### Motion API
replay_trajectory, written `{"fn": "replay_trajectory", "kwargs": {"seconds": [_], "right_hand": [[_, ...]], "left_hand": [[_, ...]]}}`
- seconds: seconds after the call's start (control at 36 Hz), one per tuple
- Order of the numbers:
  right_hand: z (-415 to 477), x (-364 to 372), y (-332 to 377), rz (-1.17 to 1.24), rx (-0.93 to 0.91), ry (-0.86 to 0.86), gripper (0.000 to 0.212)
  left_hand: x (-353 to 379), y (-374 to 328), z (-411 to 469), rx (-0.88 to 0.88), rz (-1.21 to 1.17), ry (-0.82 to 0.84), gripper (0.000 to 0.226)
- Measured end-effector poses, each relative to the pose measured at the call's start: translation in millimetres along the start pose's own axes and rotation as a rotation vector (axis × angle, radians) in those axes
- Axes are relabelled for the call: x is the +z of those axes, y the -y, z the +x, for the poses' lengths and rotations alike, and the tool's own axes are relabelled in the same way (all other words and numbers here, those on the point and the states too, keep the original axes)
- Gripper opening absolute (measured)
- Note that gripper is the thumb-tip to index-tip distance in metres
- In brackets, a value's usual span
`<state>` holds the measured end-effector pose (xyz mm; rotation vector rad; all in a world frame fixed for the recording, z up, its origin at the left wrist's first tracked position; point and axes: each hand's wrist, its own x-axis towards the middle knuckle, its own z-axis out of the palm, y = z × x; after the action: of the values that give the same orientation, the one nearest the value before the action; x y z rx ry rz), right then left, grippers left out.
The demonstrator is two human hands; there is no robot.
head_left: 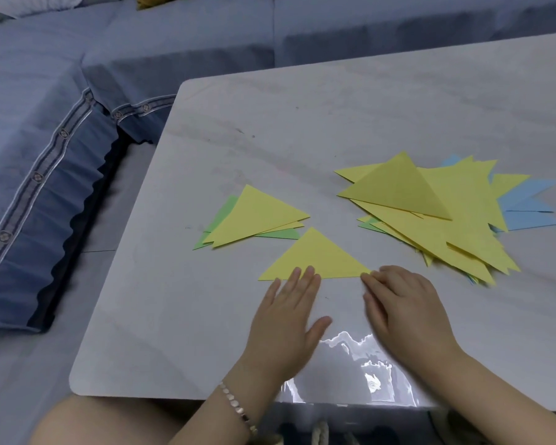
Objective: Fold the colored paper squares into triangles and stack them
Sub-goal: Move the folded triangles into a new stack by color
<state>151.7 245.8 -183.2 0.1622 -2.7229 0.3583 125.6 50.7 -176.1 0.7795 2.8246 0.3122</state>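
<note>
Head view. Tech A: Report the position of the workpiece and both hands.

Tech B: One folded yellow paper triangle (315, 256) lies flat toward 6 o'clock on the white marble-pattern surface (270, 123), apex pointing to 12. The left hand (286, 316) lies flat. Its fingers (305, 277) are straight and close together, with the tips on the triangle's long edge. The right hand (405, 309) sits at the triangle's 3 o'clock corner with its fingers (374, 279) bent. Blur prevents telling whether they pinch that corner or only touch it.

Tech A: Failure modes?

Tech B: Three are probable.
1. The surface is glossy. A sideways push at the corner could slide the sheet under the left fingertips and skew the crease.
2. The small stack of yellow and green paper triangles (254, 220), at 10 o'clock of the workpiece, is fanned. Careless placement would worsen the misalignment.
3. The loose heap of yellow, green and blue paper pieces (446, 213), at 2 o'clock, lies near the right forearm. A wrist sweep could scatter it.

Tech A: Surroundings?

Tech B: The surface has a rounded corner and a strong glare patch at its 6 o'clock edge, between the wrists. A blue-grey fabric sofa (61, 91) wraps round from 9 to 12 o'clock. A bead bracelet (238, 409) sits on the left wrist.
</note>
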Motion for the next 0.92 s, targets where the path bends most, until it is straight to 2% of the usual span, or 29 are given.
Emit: {"fn": "replay_trajectory", "kwargs": {"seconds": [0.14,0.31,0.42,0.53,0.58,0.64,0.78,0.83,0.92], "right_hand": [[1,-1,2,0.017,0.016,0.005,0.037],[0,0,3,-0.002,0.022,0.003,0.036],[1,0,5,-0.013,0.030,0.004,0.034],[-1,-2,6,-0.020,0.055,0.003,0.023],[-2,-2,8,-0.008,0.065,0.004,0.023],[-1,-3,9,0.020,0.077,0.004,0.024],[-2,-6,7,0.064,0.121,0.042,0.020],[1,-10,5,0.076,0.146,0.061,0.021],[17,-15,-3,0.142,0.204,0.026,0.023]], "left_hand": [[-6,14,-12,-0.090,0.029,-0.012,0.056],[-21,24,-23,-0.360,0.033,-0.136,0.046],[-26,24,-20,-0.403,0.160,-0.079,0.045],[-40,24,3,-0.433,0.260,-0.066,0.030],[-48,24,16,-0.446,0.263,-0.046,0.029],[-51,24,28,-0.459,0.160,-0.032,0.030],[-54,27,44,-0.496,-0.182,0.050,0.048],[-55,28,47,-0.508,-0.286,0.064,0.044],[-56,30,48,-0.491,-0.384,0.033,0.025]]}}
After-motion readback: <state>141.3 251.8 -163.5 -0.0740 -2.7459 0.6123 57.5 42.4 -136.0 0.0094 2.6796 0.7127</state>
